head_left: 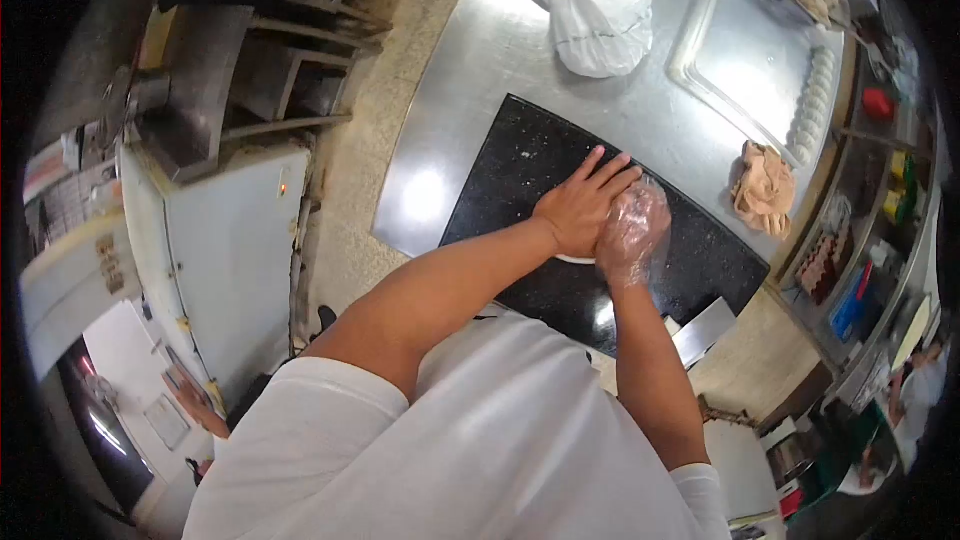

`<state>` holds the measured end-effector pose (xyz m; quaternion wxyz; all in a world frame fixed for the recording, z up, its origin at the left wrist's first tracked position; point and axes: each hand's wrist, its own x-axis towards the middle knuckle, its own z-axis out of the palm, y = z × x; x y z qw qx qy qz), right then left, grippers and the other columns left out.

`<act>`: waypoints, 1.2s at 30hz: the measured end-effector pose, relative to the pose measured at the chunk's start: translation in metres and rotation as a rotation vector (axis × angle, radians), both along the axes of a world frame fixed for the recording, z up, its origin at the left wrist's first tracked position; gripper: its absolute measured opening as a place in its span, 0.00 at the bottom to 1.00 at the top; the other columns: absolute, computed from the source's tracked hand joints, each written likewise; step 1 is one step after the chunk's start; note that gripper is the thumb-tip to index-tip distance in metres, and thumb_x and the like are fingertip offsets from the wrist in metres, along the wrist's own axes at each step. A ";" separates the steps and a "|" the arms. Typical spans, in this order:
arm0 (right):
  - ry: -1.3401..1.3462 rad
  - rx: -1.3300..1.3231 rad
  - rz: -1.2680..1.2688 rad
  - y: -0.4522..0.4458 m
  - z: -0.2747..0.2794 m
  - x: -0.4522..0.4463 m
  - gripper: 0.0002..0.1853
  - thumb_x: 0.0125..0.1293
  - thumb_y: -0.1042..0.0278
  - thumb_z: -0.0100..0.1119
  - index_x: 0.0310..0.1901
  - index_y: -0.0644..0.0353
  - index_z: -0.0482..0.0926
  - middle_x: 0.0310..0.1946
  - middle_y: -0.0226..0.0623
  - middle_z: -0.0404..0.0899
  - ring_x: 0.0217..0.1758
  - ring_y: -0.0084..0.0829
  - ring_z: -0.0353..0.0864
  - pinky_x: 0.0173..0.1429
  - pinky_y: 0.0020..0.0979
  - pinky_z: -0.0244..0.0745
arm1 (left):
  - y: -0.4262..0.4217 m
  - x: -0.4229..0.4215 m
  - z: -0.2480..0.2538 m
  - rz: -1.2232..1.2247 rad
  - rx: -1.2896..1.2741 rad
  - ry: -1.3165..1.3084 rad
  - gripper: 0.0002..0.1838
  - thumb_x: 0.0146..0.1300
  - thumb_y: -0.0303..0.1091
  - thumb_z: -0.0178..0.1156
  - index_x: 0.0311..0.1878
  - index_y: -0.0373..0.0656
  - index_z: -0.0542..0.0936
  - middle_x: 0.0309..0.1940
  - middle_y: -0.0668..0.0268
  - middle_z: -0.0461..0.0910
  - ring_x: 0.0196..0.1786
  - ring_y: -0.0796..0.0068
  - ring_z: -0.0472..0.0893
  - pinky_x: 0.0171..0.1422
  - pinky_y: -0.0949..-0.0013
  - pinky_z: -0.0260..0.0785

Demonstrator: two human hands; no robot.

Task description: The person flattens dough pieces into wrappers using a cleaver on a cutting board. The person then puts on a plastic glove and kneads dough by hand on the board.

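My left hand point(582, 212) is bare and lies with its fingers stretched out and spread over the black board point(510, 170). Close beside it, touching, is my right hand point(636, 225) in a clear plastic glove. Its fingers look curled in, and what they hold, if anything, is hidden. A thin white curved edge point(575, 260) shows beneath the hands; the rest of that thing is covered. At the near right of the board lies a broad metal blade point(704, 330), partly behind my right forearm.
White plastic bags point(602, 20) sit on the steel table point(440, 130). A clear tray point(697, 40) holds a row of pale dough pieces point(815, 105). Crumpled brown material point(764, 188) lies by the board. Shelves point(830, 200) stand right, a white cabinet point(235, 260) left, other people farther off.
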<state>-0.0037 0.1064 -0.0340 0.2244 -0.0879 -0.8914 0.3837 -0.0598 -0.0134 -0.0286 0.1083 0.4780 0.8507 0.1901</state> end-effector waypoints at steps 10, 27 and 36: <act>-0.188 0.482 -0.151 0.010 -0.021 -0.008 0.18 0.74 0.57 0.50 0.47 0.65 0.82 0.47 0.54 0.82 0.51 0.55 0.80 0.59 0.50 0.73 | 0.009 -0.023 -0.010 -0.024 0.068 0.007 0.40 0.58 0.54 0.64 0.69 0.36 0.73 0.77 0.47 0.58 0.81 0.41 0.51 0.85 0.40 0.37; -0.556 0.415 -0.418 -0.114 0.039 0.078 0.16 0.71 0.57 0.55 0.48 0.60 0.83 0.52 0.49 0.81 0.58 0.52 0.78 0.64 0.47 0.70 | -0.088 0.024 -0.003 -0.521 0.478 -0.547 0.38 0.55 0.47 0.73 0.68 0.45 0.74 0.69 0.45 0.70 0.72 0.45 0.69 0.78 0.49 0.60; -0.509 0.390 -0.442 -0.068 0.018 0.032 0.22 0.68 0.50 0.55 0.54 0.56 0.83 0.52 0.43 0.81 0.60 0.47 0.76 0.67 0.50 0.64 | -0.051 -0.023 0.016 -0.431 -0.057 -0.176 0.44 0.57 0.53 0.66 0.76 0.48 0.66 0.76 0.55 0.63 0.84 0.43 0.45 0.83 0.30 0.30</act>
